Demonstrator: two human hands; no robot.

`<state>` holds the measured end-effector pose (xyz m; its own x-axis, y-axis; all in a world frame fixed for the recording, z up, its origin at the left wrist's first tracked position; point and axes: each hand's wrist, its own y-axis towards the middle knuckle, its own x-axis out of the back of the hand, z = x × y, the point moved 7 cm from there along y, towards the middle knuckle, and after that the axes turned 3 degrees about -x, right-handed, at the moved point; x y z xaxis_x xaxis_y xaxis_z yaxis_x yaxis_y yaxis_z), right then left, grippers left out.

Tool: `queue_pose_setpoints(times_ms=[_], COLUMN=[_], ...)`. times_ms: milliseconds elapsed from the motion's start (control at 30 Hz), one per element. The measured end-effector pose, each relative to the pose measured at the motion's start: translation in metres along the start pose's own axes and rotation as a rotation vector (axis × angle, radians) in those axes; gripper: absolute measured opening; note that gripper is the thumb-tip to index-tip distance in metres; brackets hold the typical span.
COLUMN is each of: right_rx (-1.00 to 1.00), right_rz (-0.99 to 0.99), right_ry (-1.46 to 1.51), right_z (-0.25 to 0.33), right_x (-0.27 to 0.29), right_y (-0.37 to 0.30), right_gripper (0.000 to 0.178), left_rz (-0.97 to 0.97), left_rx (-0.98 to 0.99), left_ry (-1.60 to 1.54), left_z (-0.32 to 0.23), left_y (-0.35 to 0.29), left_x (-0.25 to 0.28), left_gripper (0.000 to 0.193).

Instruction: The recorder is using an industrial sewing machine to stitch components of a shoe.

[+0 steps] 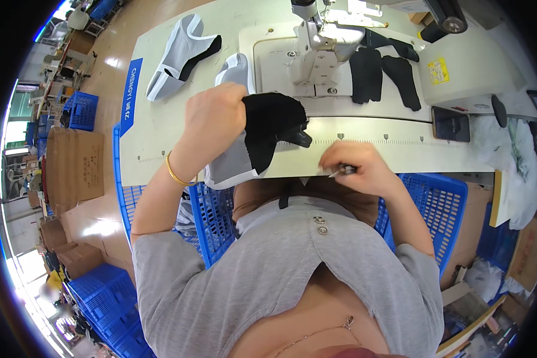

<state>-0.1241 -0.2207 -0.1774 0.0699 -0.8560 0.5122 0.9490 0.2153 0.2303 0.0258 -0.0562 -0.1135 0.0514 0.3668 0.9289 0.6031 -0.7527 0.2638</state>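
Note:
My left hand (215,116) is closed on the upper edge of a black and light grey sewn fabric piece (262,128), which hangs over the table's front edge. A narrow dark strip sticks out from its right side. Just to the right, my right hand (361,166) is curled round small thread snips (343,170), their pointed tip toward the fabric but apart from it; this hand is slightly blurred. Beyond the left hand lies a grey fabric piece (235,67), partly hidden. A similar grey and black piece (182,56) rests at the far left of the table.
A sewing machine (316,62) stands at the table's back middle. Several black fabric pieces (366,74) lie right of it, and a phone (451,124) sits near the right edge. Blue baskets (438,206) stand below the table on both sides. Cardboard boxes (74,170) are at the left.

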Motion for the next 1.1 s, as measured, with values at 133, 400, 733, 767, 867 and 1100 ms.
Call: queue_pose_setpoints(times_ms=[133, 400, 733, 767, 867, 1100], right_rx=[-0.005, 0.061, -0.091, -0.128, -0.13, -0.212], right_rz=[-0.498, -0.435, -0.471, -0.452, -0.424, -0.351], right_ry=[0.034, -0.159, 0.138, 0.186, 0.214, 0.372], right_z=[0.046, 0.018, -0.015, -0.025, -0.028, -0.024], right_x=[0.028, -0.005, -0.008, -0.008, 0.001, 0.001], right_y=[0.038, 0.062, 0.062, 0.062, 0.053, 0.048], right_gripper=[0.042, 0.025, 0.015, 0.015, 0.015, 0.013], left_rz=[0.033, -0.141, 0.044, 0.036, 0.009, -0.276], left_rx=[-0.05, -0.119, -0.024, 0.011, -0.111, -0.428], left_ry=[0.067, -0.003, -0.592, -0.624, -0.442, -0.317], left_z=[-0.016, -0.041, -0.022, -0.026, -0.048, -0.071], left_y=[-0.005, -0.035, -0.029, -0.024, -0.01, -0.011], left_x=[-0.017, -0.01, -0.025, -0.021, -0.013, 0.0], left_gripper=[0.011, 0.041, 0.018, 0.015, 0.018, 0.014])
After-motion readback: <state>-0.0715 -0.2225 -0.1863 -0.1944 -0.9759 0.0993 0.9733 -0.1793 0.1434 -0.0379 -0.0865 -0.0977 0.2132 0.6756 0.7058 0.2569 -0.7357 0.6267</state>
